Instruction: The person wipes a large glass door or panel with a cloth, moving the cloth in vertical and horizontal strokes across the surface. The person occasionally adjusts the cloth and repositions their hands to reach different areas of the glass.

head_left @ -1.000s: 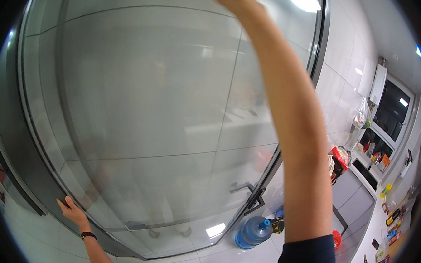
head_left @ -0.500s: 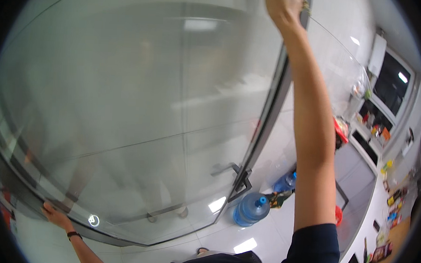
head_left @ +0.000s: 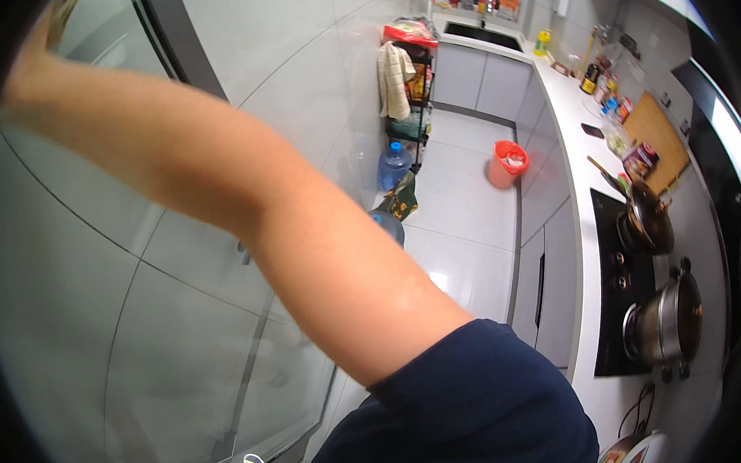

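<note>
My right arm reaches across the view to the upper left. At its end my right hand (head_left: pixel 29 63) is partly cut off by the dark rim and blurred. A crumpled olive-brown cloth (head_left: pixel 66 10) shows at its fingers, against the upper part of a glass door (head_left: pixel 189 331). The fingers look closed on this cloth, though most of them are hidden. The door's dark grey frame (head_left: pixel 184 37) runs just right of the hand. Below my forearm, part of the door handle (head_left: pixel 244 255) peeks out. My left hand is out of view.
A narrow kitchen stretches ahead, with a black rack (head_left: pixel 419 108), blue water bottles (head_left: pixel 395 161) and a red bin (head_left: pixel 506 163) on the floor. Along the right runs a white counter (head_left: pixel 561 103) with a black stove (head_left: pixel 615 278), a pan (head_left: pixel 649 217) and a steel pot (head_left: pixel 676 319).
The view has swung to the right, bringing in the kitchen and counter. My right hand now appears at the upper left instead of the top. My left hand has left the view.
</note>
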`<action>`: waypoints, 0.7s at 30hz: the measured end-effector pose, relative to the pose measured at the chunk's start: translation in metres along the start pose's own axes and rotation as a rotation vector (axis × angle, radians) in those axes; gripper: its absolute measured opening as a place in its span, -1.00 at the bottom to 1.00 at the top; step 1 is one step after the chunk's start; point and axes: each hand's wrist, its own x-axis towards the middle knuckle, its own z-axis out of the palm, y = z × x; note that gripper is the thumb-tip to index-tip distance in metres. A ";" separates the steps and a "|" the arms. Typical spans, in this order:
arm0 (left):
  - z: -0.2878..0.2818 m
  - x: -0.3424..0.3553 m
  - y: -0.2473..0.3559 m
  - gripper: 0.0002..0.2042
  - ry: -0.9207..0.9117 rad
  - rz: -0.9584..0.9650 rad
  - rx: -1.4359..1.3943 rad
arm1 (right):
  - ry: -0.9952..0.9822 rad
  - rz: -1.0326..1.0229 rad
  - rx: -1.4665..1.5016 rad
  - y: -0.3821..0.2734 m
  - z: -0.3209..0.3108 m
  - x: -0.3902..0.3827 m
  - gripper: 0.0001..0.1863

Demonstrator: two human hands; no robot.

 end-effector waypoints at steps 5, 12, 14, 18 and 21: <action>-0.006 0.007 -0.002 -0.37 -0.059 0.016 -0.062 | -0.006 0.072 0.001 -0.050 0.001 -0.032 -0.44; -0.017 -0.010 0.008 -0.32 -0.132 0.015 -0.063 | -0.033 0.117 -0.008 -0.090 -0.003 -0.051 -0.45; -0.016 -0.008 0.011 -0.30 -0.156 0.012 -0.076 | -0.029 0.113 -0.026 -0.089 -0.011 -0.046 -0.45; 0.000 -0.002 0.005 -0.27 -0.188 0.015 -0.078 | -0.018 0.127 -0.042 -0.072 -0.024 -0.039 -0.45; -0.002 -0.009 -0.009 -0.25 -0.104 0.104 0.102 | -0.024 0.123 -0.045 -0.072 -0.034 -0.045 -0.46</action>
